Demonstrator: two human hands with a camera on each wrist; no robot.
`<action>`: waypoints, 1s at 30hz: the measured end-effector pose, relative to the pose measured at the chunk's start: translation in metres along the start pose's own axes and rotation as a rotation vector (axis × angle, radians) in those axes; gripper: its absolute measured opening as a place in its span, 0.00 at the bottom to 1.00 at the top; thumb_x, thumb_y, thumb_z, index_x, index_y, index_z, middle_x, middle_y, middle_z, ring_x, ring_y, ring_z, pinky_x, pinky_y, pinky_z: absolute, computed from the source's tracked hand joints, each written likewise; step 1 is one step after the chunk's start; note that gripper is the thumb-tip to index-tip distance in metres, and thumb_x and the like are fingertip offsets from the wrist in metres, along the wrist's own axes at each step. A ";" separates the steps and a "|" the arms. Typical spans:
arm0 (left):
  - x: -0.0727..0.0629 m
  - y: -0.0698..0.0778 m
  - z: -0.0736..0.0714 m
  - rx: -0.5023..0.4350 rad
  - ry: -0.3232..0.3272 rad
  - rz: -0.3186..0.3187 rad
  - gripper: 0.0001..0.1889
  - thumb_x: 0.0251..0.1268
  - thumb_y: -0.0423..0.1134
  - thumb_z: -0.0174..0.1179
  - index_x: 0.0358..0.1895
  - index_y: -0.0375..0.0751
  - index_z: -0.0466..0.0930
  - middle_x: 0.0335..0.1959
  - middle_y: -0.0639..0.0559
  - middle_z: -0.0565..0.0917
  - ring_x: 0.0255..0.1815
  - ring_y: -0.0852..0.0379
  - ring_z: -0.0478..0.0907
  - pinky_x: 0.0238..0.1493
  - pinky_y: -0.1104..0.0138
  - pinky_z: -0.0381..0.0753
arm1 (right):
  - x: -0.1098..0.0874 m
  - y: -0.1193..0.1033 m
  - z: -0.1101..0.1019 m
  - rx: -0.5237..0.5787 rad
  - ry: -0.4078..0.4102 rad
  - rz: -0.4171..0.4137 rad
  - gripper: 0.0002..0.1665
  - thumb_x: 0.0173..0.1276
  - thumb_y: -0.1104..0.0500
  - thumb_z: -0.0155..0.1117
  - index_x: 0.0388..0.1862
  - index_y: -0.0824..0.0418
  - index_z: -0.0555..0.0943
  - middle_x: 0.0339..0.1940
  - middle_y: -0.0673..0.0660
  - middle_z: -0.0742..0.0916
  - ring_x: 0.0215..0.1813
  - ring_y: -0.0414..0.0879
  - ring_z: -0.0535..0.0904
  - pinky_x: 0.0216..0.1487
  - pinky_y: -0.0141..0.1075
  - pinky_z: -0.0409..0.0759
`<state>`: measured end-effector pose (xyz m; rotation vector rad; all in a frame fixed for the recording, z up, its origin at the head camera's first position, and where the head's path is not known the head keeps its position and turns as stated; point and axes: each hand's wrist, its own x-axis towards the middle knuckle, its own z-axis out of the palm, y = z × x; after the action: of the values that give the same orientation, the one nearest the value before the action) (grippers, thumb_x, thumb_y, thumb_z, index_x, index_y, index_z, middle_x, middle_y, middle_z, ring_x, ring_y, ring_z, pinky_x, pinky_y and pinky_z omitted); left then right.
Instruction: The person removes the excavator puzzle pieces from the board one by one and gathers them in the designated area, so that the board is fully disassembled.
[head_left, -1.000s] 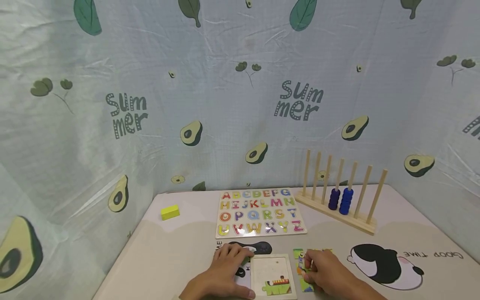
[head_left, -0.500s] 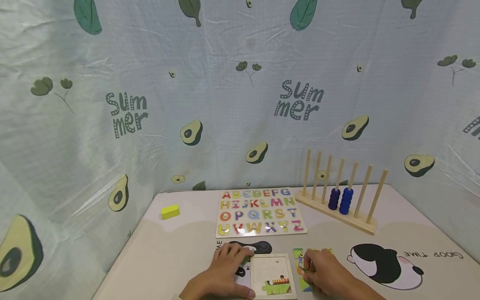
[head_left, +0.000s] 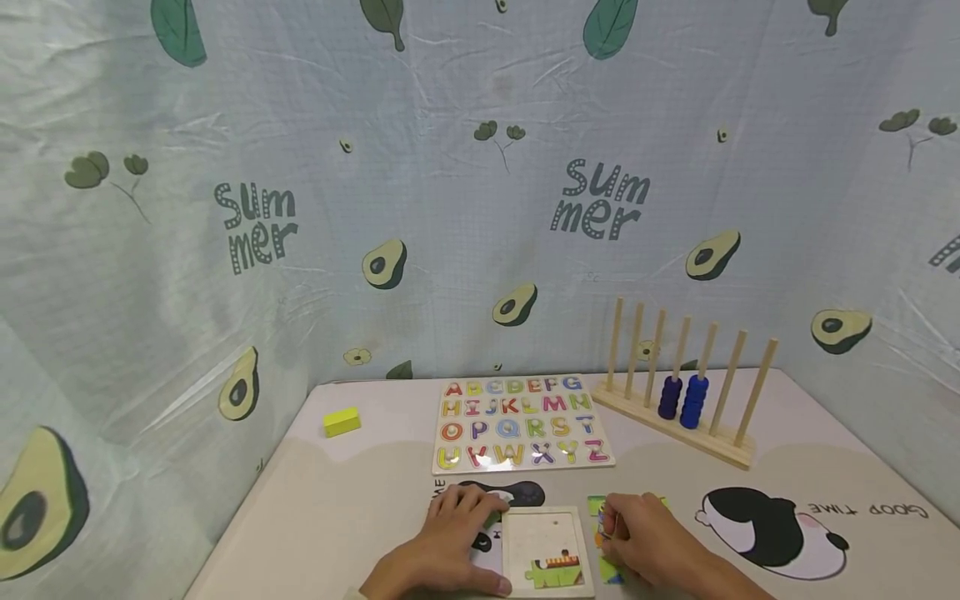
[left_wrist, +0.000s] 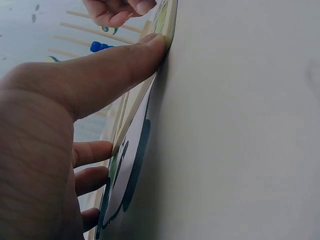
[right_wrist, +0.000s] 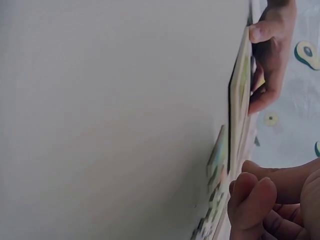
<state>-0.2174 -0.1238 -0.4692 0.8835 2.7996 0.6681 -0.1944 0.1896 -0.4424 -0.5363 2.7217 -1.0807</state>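
A square wooden puzzle tray [head_left: 536, 533] lies flat at the table's front, with a green jigsaw piece [head_left: 551, 577] in its lower right. My left hand [head_left: 442, 542] rests at its left side: the thumb presses the near left corner, and a fingertip touches near the far left corner. To the right of the tray lie several colourful jigsaw pieces [head_left: 607, 571]. Over them is my right hand [head_left: 648, 537], partly covering them. In the right wrist view its thumb and curled fingers [right_wrist: 252, 192] come close together; whether a piece is between them cannot be seen.
Behind the tray lies an alphabet peg board [head_left: 523, 425]. A wooden counting rack [head_left: 675, 417] with blue rings stands at the back right. At the back left sits a yellow block [head_left: 342, 422]. A printed curtain [head_left: 450, 208] hangs behind the table.
My right hand's fingers have shifted and curled slightly over the loose jigsaw pieces. The left hand and the tray stay where they were.
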 end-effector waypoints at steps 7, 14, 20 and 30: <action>0.001 -0.002 0.001 0.006 0.001 -0.001 0.43 0.43 0.73 0.71 0.65 0.64 0.69 0.58 0.62 0.70 0.59 0.53 0.60 0.65 0.42 0.59 | 0.010 -0.013 0.008 -0.028 -0.005 -0.087 0.11 0.60 0.60 0.76 0.34 0.55 0.80 0.24 0.46 0.77 0.26 0.36 0.70 0.26 0.31 0.69; 0.001 -0.002 0.001 0.015 -0.003 0.005 0.43 0.43 0.73 0.71 0.66 0.64 0.69 0.58 0.63 0.70 0.57 0.54 0.60 0.64 0.44 0.60 | 0.016 -0.030 0.020 0.046 -0.127 -0.061 0.07 0.61 0.61 0.75 0.36 0.54 0.85 0.25 0.47 0.79 0.29 0.39 0.72 0.30 0.32 0.70; 0.002 -0.002 0.001 0.015 0.001 0.009 0.43 0.43 0.73 0.71 0.66 0.65 0.69 0.58 0.63 0.70 0.58 0.55 0.60 0.64 0.44 0.60 | 0.021 -0.036 0.030 0.011 -0.187 -0.054 0.09 0.58 0.61 0.77 0.38 0.58 0.87 0.26 0.44 0.80 0.31 0.38 0.73 0.34 0.33 0.73; 0.001 -0.002 0.000 0.023 0.001 0.013 0.43 0.43 0.73 0.71 0.65 0.65 0.68 0.57 0.63 0.69 0.59 0.54 0.60 0.65 0.43 0.59 | 0.019 -0.041 0.040 0.011 -0.186 -0.044 0.05 0.58 0.64 0.76 0.33 0.59 0.89 0.24 0.43 0.83 0.29 0.37 0.75 0.34 0.32 0.77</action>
<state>-0.2196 -0.1246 -0.4707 0.9067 2.8104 0.6402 -0.1894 0.1297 -0.4436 -0.6621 2.5531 -1.0014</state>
